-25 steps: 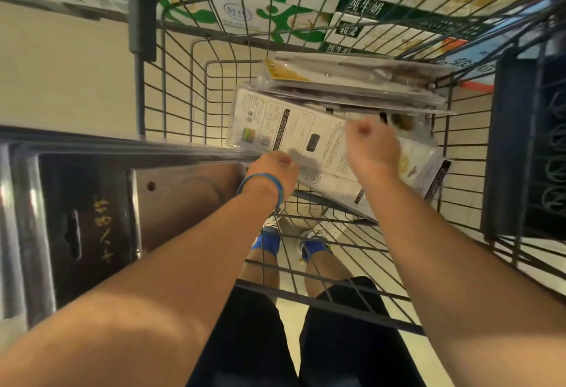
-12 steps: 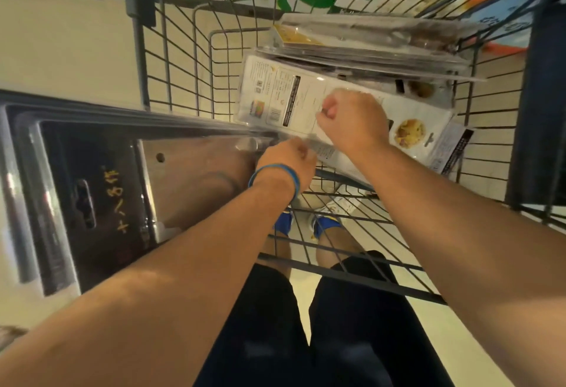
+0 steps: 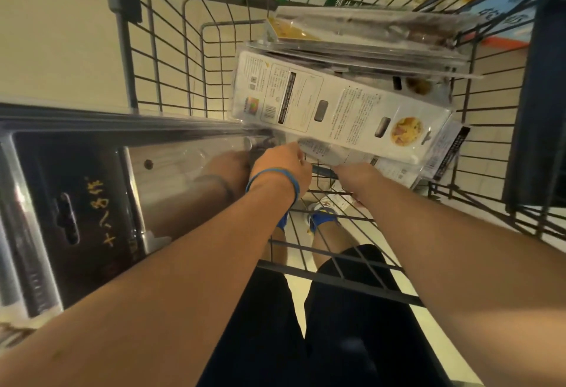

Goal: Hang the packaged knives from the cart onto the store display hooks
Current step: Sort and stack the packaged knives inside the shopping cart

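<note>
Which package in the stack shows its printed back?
The long white card-backed package, barcode and food photo facing the camera; the clear plastic packages piled beyond it show mostly transparent blister.

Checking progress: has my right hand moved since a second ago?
Yes. The right hand has come off the face of the white package, back toward you, to its near edge in the cart.

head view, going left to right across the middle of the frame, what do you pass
packaged cleaver → left hand → right hand → dark side panel
</note>
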